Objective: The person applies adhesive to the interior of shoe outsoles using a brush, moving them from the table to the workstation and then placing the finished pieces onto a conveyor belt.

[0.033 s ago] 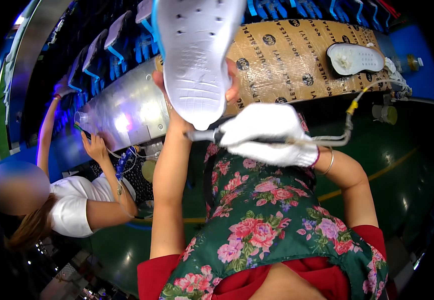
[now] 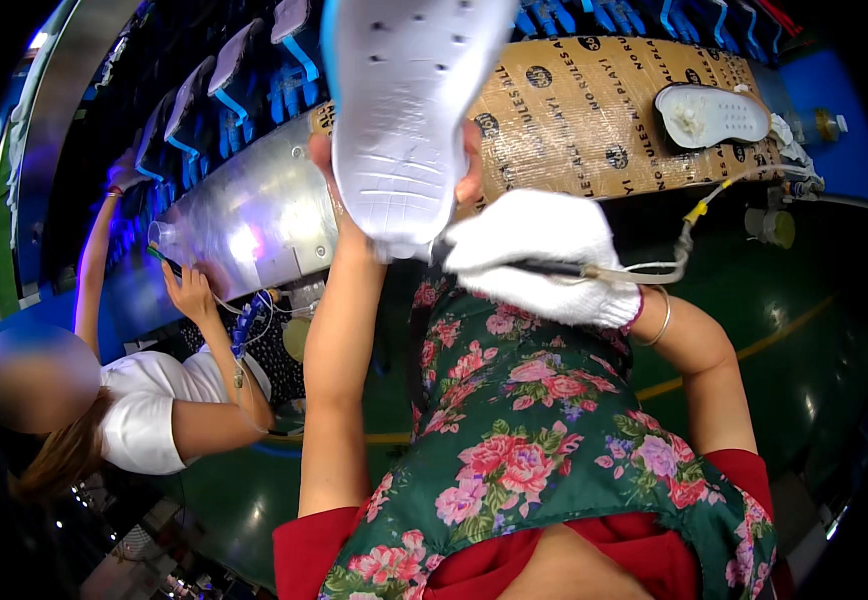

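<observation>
Behind everything runs a brown printed desk [image 2: 594, 120] with a spare white sole [image 2: 711, 115] lying at 2 o'clock. Left hand [image 2: 339, 175] has its grip wrapped around a white shoe sole [image 2: 409, 110], held up with the long axis running 12 to 6. Gloved right hand [image 2: 544, 255] sits at 4 o'clock from it, pinching a thin wired tool [image 2: 574, 268] aimed at the sole's near end, so it's closer to that end.

Open bench top [image 2: 594, 120] between raised sole [image 2: 409, 110] and second sole [image 2: 711, 113].
</observation>
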Action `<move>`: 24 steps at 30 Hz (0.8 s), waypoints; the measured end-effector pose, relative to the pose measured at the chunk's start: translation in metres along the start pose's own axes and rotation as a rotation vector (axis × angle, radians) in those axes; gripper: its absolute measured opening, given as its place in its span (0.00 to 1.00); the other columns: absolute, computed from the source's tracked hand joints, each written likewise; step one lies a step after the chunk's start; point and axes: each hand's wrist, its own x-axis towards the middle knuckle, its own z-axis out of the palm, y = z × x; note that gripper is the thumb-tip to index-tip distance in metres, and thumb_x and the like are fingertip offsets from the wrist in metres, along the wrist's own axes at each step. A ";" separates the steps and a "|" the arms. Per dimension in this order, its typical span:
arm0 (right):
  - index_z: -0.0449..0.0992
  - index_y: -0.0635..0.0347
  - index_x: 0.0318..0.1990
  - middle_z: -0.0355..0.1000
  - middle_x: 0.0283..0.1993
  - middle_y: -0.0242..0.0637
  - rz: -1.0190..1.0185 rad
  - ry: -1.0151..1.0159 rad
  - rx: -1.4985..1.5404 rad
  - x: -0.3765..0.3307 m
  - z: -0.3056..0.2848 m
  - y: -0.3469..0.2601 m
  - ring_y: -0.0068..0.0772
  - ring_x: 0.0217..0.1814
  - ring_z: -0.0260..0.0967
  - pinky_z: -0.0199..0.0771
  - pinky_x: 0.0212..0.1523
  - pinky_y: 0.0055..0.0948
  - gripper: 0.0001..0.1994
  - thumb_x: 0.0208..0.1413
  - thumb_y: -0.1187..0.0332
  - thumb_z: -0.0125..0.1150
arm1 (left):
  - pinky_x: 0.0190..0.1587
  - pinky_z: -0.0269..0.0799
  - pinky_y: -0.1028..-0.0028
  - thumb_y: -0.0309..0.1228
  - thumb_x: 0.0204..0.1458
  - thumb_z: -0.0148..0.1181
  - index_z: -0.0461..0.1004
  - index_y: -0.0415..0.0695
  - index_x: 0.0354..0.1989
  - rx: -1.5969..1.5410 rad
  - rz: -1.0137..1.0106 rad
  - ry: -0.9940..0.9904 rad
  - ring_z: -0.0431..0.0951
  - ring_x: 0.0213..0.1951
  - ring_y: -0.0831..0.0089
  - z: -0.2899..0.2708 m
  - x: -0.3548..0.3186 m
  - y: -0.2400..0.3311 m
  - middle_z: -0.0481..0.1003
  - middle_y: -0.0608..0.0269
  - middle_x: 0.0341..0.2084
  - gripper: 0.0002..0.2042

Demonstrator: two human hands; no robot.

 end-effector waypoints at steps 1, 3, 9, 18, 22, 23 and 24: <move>0.85 0.55 0.40 0.82 0.40 0.38 -0.031 0.067 -0.070 0.002 -0.001 0.003 0.36 0.40 0.81 0.79 0.42 0.32 0.11 0.48 0.76 0.72 | 0.37 0.66 0.59 0.76 0.42 0.52 0.63 0.39 0.66 -0.048 0.015 0.042 0.71 0.39 0.52 0.005 0.000 -0.002 0.67 0.35 0.54 0.54; 0.83 0.55 0.44 0.81 0.38 0.42 -0.290 -0.027 -0.382 -0.008 0.004 0.016 0.38 0.29 0.78 0.76 0.28 0.33 0.13 0.49 0.74 0.71 | 0.31 0.66 0.64 0.76 0.43 0.55 0.61 0.32 0.64 -0.021 -0.064 0.328 0.72 0.33 0.57 0.024 0.005 0.002 0.68 0.38 0.49 0.56; 0.83 0.55 0.43 0.81 0.41 0.43 -0.180 -0.091 -0.005 -0.017 0.010 0.004 0.40 0.32 0.80 0.79 0.31 0.32 0.15 0.44 0.75 0.74 | 0.33 0.69 0.62 0.75 0.42 0.55 0.59 0.35 0.67 0.002 -0.176 0.205 0.73 0.36 0.55 0.017 0.005 0.009 0.66 0.35 0.50 0.56; 0.84 0.58 0.39 0.81 0.41 0.42 -0.024 -0.059 0.031 -0.009 0.006 -0.001 0.40 0.38 0.80 0.78 0.39 0.32 0.10 0.47 0.76 0.72 | 0.33 0.70 0.64 0.72 0.41 0.59 0.62 0.38 0.67 -0.052 -0.216 0.303 0.73 0.39 0.53 0.019 0.004 0.012 0.64 0.36 0.51 0.54; 0.84 0.61 0.39 0.82 0.41 0.40 0.111 0.003 0.070 -0.011 0.009 0.015 0.35 0.41 0.80 0.78 0.43 0.31 0.09 0.48 0.76 0.72 | 0.38 0.75 0.59 0.70 0.45 0.56 0.59 0.42 0.70 -0.152 -0.118 0.267 0.76 0.43 0.46 0.011 -0.005 0.005 0.67 0.30 0.52 0.51; 0.84 0.63 0.39 0.82 0.40 0.39 0.128 -0.039 0.141 -0.015 0.009 0.020 0.34 0.41 0.80 0.78 0.44 0.31 0.09 0.49 0.76 0.72 | 0.43 0.78 0.57 0.69 0.45 0.55 0.58 0.42 0.71 -0.245 -0.090 0.231 0.77 0.44 0.44 0.006 -0.004 0.003 0.67 0.28 0.53 0.51; 0.84 0.62 0.40 0.81 0.39 0.39 0.191 0.027 0.213 -0.015 0.006 0.017 0.33 0.41 0.80 0.78 0.44 0.30 0.09 0.50 0.76 0.72 | 0.43 0.78 0.55 0.69 0.46 0.55 0.57 0.41 0.71 -0.159 -0.046 0.284 0.78 0.43 0.44 0.007 -0.002 0.000 0.68 0.29 0.53 0.51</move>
